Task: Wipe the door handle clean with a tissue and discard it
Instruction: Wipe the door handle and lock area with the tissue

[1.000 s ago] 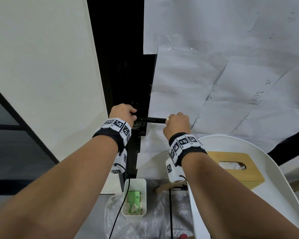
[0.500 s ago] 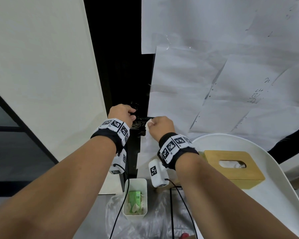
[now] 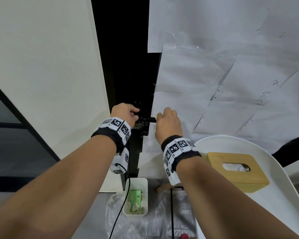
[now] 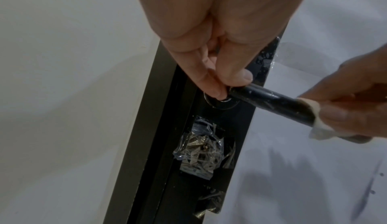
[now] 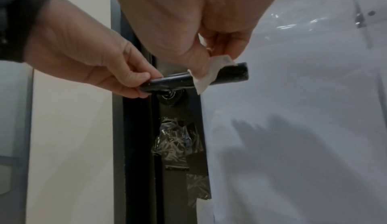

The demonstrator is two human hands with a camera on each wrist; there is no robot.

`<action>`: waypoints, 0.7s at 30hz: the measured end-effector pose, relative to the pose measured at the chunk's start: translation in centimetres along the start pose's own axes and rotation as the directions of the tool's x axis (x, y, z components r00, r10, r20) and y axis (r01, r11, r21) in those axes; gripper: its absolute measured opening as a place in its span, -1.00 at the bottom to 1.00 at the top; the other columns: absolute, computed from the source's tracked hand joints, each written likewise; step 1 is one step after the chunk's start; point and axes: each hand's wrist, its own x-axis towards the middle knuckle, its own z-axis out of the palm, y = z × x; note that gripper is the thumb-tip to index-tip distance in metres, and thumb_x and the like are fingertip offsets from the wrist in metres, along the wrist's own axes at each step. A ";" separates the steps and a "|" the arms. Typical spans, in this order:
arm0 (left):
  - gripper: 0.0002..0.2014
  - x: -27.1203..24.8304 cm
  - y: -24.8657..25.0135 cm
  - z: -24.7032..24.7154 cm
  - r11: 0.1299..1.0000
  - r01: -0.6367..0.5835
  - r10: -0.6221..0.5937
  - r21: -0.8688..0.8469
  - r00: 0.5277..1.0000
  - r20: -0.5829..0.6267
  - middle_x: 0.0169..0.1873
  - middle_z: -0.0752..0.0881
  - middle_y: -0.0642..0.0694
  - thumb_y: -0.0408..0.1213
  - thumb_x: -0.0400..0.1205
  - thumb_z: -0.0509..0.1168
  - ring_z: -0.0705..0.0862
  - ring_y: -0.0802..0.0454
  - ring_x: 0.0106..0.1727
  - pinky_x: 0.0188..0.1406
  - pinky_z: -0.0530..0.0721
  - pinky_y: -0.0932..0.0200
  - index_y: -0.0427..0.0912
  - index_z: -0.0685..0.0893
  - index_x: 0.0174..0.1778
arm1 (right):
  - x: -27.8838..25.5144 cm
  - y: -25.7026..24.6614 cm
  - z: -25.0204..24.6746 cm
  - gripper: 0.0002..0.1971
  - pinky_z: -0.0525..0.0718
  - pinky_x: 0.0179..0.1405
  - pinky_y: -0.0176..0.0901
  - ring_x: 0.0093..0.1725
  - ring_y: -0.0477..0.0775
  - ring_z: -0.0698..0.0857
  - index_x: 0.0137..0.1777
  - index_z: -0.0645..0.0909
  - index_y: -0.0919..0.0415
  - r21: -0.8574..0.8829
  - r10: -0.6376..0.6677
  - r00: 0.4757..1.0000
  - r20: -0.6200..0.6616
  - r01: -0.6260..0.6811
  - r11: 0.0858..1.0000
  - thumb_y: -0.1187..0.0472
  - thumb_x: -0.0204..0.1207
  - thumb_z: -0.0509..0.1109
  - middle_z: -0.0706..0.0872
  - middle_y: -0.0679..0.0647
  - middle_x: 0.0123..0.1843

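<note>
A black lever door handle (image 3: 146,119) (image 4: 270,101) (image 5: 173,80) sticks out to the right from a dark door edge. My left hand (image 3: 126,113) (image 4: 222,78) (image 5: 117,72) pinches its inner end next to the round base. My right hand (image 3: 167,123) (image 4: 351,108) (image 5: 209,52) grips the handle farther out, with a white tissue (image 3: 156,115) (image 4: 314,116) (image 5: 209,73) wrapped between the fingers and the bar. The handle's outer tip (image 5: 236,73) pokes out past the tissue in the right wrist view.
Paper sheets (image 3: 214,80) cover the door. Crumpled clear tape (image 4: 201,151) sits under the handle. Below stand a white bin (image 3: 136,198) holding green packaging and used tissues, a clear plastic bag (image 3: 155,225), and a white round table (image 3: 266,195) bearing a wooden tissue box (image 3: 236,171).
My right hand slid with the tissue from the handle's outer end inward to the base, then partway back out. My left hand stayed at the handle's base.
</note>
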 end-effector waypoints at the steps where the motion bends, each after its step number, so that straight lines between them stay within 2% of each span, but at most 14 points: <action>1: -0.78 0.0 0.0 0.0 1.000 0.002 -0.002 -0.002 1.000 0.003 -0.05 0.78 -0.05 -0.32 0.56 0.44 0.68 0.15 -0.13 -0.03 0.56 0.38 -0.03 0.78 0.10 | 0.2 -0.4 0.1 -0.69 0.35 -0.13 -0.09 0.10 0.24 0.45 0.07 0.55 0.36 0.012 -0.008 1.000 0.006 0.008 1.000 0.56 0.39 0.13 0.47 0.22 0.10; 6: -0.75 0.3 0.1 -0.2 1.000 0.013 -0.013 0.015 0.999 0.035 -0.02 0.78 -0.04 -0.32 0.57 0.43 0.75 0.07 -0.03 0.04 0.60 0.35 -0.04 0.77 0.15 | 0.8 -2.5 0.3 -0.76 0.55 -0.02 -0.04 0.16 0.26 0.45 0.04 0.56 0.38 0.130 -0.049 0.996 0.073 0.039 0.991 0.52 0.38 0.28 0.47 0.27 0.12; 9: -0.75 0.5 0.1 -0.2 0.999 0.052 -0.052 0.002 0.997 0.060 -0.01 0.78 -0.04 -0.35 0.58 0.42 0.71 0.10 -0.11 0.01 0.57 0.35 -0.05 0.76 0.16 | 1.3 -2.9 0.3 -0.81 0.57 -0.02 -0.05 0.19 0.27 0.45 0.02 0.58 0.38 0.193 -0.051 0.993 0.107 0.030 0.981 0.49 0.42 0.29 0.47 0.28 0.13; 11: -0.76 0.5 0.1 -0.1 0.999 0.031 -0.032 0.005 0.999 0.039 -0.02 0.78 -0.03 -0.35 0.59 0.41 0.68 0.13 -0.16 -0.04 0.56 0.36 -0.03 0.75 0.14 | 1.6 -2.7 0.2 -0.81 0.55 -0.01 -0.05 0.20 0.28 0.48 0.08 0.60 0.36 0.222 -0.046 0.990 0.134 0.015 0.975 0.40 0.49 0.31 0.49 0.28 0.14; 14: -0.74 -0.3 0.1 -0.1 0.999 -0.031 0.031 0.032 1.000 0.001 0.03 0.74 -0.03 -0.37 0.59 0.39 0.69 0.11 -0.09 0.00 0.61 0.32 -0.02 0.74 0.15 | 1.6 -2.2 -0.6 -0.71 0.57 0.03 -0.01 0.19 0.25 0.54 0.22 0.54 0.29 0.303 -0.015 0.990 0.141 -0.029 0.952 0.21 0.53 0.34 0.57 0.23 0.15; 16: -0.70 -0.7 0.1 0.1 0.991 -0.111 0.114 0.072 0.992 -0.046 0.12 0.67 -0.03 -0.40 0.57 0.38 0.68 0.03 0.08 0.10 0.67 0.18 -0.01 0.73 0.18 | 1.3 -1.8 -1.3 -0.69 0.61 0.02 -0.01 0.15 0.20 0.56 0.20 0.51 0.24 0.372 0.024 0.995 0.100 -0.060 0.926 0.25 0.45 0.33 0.61 0.17 0.11; 18: -0.66 -1.1 0.4 0.3 0.970 -0.194 0.203 0.146 0.978 -0.051 0.22 0.63 -0.04 -0.41 0.61 0.31 0.59 -0.05 0.23 0.21 0.63 0.04 -0.01 0.69 0.26 | 1.1 -1.3 -1.8 -0.71 0.60 -0.02 -0.02 0.12 0.19 0.53 0.12 0.55 0.25 0.375 0.047 0.997 0.061 -0.067 0.925 0.31 0.38 0.29 0.59 0.15 0.08; 21: -0.70 -1.8 0.9 0.9 0.917 -0.326 0.348 0.228 0.935 -0.063 0.20 0.66 0.00 -0.24 0.67 0.24 0.52 -0.10 0.23 0.23 0.54 0.03 0.00 0.67 0.31 | 1.1 -0.2 -2.0 -0.73 0.58 -0.08 -0.01 0.10 0.22 0.52 0.06 0.59 0.28 0.295 0.082 0.997 0.005 -0.080 0.952 0.38 0.37 0.25 0.57 0.17 0.05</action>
